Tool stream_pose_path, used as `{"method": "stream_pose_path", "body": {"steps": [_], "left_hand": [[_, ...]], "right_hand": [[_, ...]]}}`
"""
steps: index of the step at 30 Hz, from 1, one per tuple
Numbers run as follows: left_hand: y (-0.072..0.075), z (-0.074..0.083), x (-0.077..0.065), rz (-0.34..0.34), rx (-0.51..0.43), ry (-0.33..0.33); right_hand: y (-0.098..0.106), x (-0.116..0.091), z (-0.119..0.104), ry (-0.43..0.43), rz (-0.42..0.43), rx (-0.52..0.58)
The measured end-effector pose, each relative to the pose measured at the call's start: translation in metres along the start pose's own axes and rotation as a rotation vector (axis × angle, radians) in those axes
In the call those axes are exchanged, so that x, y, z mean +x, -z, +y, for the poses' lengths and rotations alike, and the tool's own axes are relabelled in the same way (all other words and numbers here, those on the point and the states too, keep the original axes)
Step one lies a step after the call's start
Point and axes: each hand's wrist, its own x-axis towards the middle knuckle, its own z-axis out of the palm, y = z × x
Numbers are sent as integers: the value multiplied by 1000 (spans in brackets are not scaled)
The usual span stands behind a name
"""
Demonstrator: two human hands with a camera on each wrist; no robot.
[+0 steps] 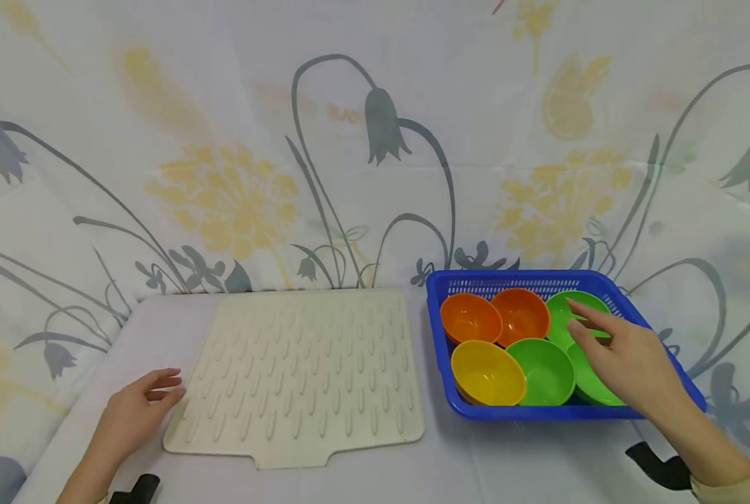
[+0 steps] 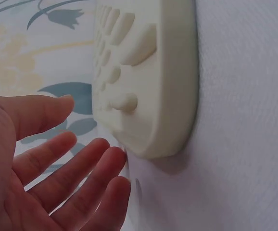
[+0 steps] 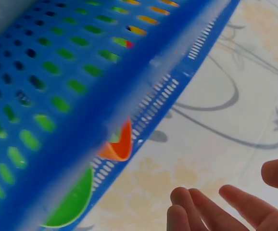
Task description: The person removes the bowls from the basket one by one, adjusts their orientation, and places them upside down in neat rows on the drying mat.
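Beside the left edge of a cream drying mat (image 1: 305, 451) with raised ridges is my left hand (image 1: 134, 414), its fingers loosely bent around nothing. The left wrist view shows the fingers (image 2: 88, 168) near the mat's rounded corner (image 2: 170, 106). My right hand (image 1: 636, 360) hovers over the right side of a blue plastic basket (image 1: 557, 413), fingers extended and holding nothing. Inside are two orange bowls (image 1: 471, 318), a yellow bowl (image 1: 488, 374) and three green bowls (image 1: 541, 372). The hand partly hides two of the green ones. In the right wrist view, fingers (image 3: 196, 209) appear apart from the basket's slotted wall (image 3: 76, 57).
A white cloth (image 1: 456, 462) covers the table beneath the mat and basket. Right behind them rises a fabric backdrop (image 1: 375, 203) printed with grey and yellow flowers. Black straps (image 1: 658, 467) sit at both wrists.
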Motion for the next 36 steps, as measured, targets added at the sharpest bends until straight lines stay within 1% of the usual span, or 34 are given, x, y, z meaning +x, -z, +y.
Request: {"method": "stream_pose_path", "body": {"steps": [2, 7, 11, 15, 22, 25, 31, 36], "left_hand": [[-3, -3, 2, -7, -13, 6], [-9, -6, 8, -12, -39, -5], [-9, -7, 14, -56, -46, 36], [-6, -7, 19, -90, -51, 74], [-6, -7, 27, -108, -52, 54], [-7, -7, 29, -122, -62, 67], [-6, -6, 29, -140, -80, 88], [-2, -5, 27, -145, -80, 90]], "right_hand": [[0, 4, -4, 13, -1, 4], [3, 16, -9, 41, 18, 10], [3, 29, -12, 39, 12, 13], [0, 40, -13, 21, -16, 23], [-7, 55, -11, -9, -81, 40], [-9, 63, -12, -17, -116, 51], [-16, 77, -14, -13, -158, 84], [-28, 85, -12, -22, -175, 135]]}}
